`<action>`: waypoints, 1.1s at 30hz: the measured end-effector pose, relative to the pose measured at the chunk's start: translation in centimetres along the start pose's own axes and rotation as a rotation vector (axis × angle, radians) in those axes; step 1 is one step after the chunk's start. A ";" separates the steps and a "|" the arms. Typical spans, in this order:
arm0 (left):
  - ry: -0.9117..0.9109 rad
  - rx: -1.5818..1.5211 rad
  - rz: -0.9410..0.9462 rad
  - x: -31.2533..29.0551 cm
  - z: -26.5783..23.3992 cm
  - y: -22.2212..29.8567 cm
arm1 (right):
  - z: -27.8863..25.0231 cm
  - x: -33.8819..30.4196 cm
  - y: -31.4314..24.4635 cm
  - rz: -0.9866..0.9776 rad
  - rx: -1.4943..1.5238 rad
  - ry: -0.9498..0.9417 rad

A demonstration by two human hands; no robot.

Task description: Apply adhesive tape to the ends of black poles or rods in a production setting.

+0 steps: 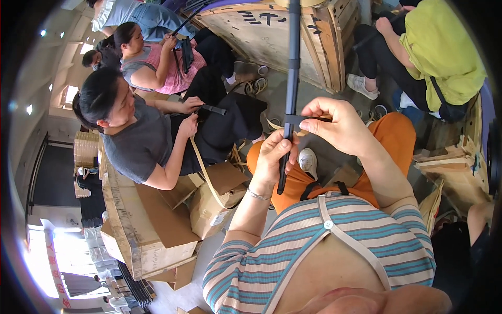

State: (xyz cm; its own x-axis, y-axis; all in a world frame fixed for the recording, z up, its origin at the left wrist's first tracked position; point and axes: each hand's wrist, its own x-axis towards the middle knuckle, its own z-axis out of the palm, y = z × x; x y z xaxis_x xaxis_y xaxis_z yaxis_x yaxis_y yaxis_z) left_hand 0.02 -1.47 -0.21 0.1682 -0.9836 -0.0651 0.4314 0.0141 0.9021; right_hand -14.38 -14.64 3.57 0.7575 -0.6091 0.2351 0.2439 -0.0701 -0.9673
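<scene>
- Low in the frame, the person's striped top (334,246) fills the bottom centre, with orange trousers (387,141) just above it.
- The left hand (276,157), at centre, has its fingers clenched around the lower part of a long dark rod (291,68), which stands nearly upright and runs up to the top edge.
- The right hand (334,123), just right of centre, pinches a short dark strap (300,119) that crosses the rod; thumb and forefinger are closed on it.
- A white shoe (308,161) shows just beside the left hand, on the floor.
- Left of centre, a person in a grey shirt (138,144) sits holding a tan band (205,172) and a small dark piece, above open cardboard boxes (209,201).
- Upper left, another person in a pink checked top (170,68) handles a dark item.
- At the top centre stands a wooden crate (272,36).
- Upper right, a person in a yellow-green top (439,47) sits near the crate.
</scene>
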 end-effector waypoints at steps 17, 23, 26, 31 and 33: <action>-0.040 -0.038 0.031 0.1 0.5 -0.6 | 0.4 0.0 0.3 0.022 -0.284 0.105; 0.122 0.162 0.146 0.1 1.4 -1.5 | 1.1 0.3 0.8 0.036 -0.371 0.221; 0.176 0.239 0.215 0.5 1.7 -2.0 | 1.7 0.7 1.3 0.103 -0.292 0.278; 0.058 0.699 0.546 -0.8 2.9 -1.5 | 0.5 1.8 12.8 0.290 -0.424 0.441; -0.078 0.625 0.501 0.1 4.4 -0.1 | -0.6 2.2 15.4 0.253 -0.152 0.394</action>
State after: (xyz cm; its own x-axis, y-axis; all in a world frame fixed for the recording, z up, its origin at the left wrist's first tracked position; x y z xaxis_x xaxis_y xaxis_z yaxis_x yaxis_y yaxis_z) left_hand -3.94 -2.36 1.55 0.1379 -0.8970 0.4199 -0.2590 0.3766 0.8895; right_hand -9.28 -17.56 -10.89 0.4876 -0.8724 -0.0346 -0.0317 0.0219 -0.9993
